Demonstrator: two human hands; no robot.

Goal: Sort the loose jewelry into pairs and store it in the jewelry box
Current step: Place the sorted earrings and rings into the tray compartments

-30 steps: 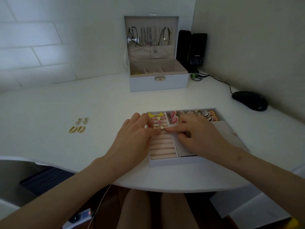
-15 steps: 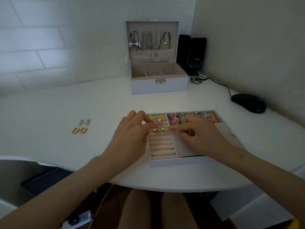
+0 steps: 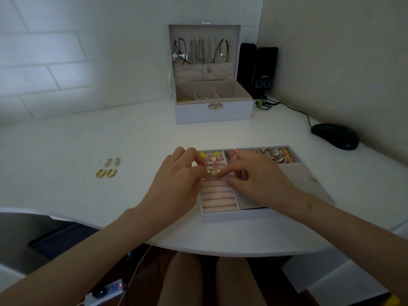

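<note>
Pinching left hand (image 3: 176, 184): I see thumb and forefinger closed on a gold piece (image 3: 213, 171)
Right hand (image 3: 260, 180): fingertips nip the same gold piece
Where it sits: over the ring rolls of the tray (image 3: 220, 216)
Loose earrings (image 3: 108, 168): 4 on the table (image 3: 66, 140), well left of the tray
Jewelry box (image 3: 214, 113): lid up, behind the tray

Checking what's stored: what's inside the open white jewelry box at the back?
Necklaces hang in the lid of the white jewelry box; yellow pieces and pale beads lie in its left compartments. Its front wall hides the rest.
</note>
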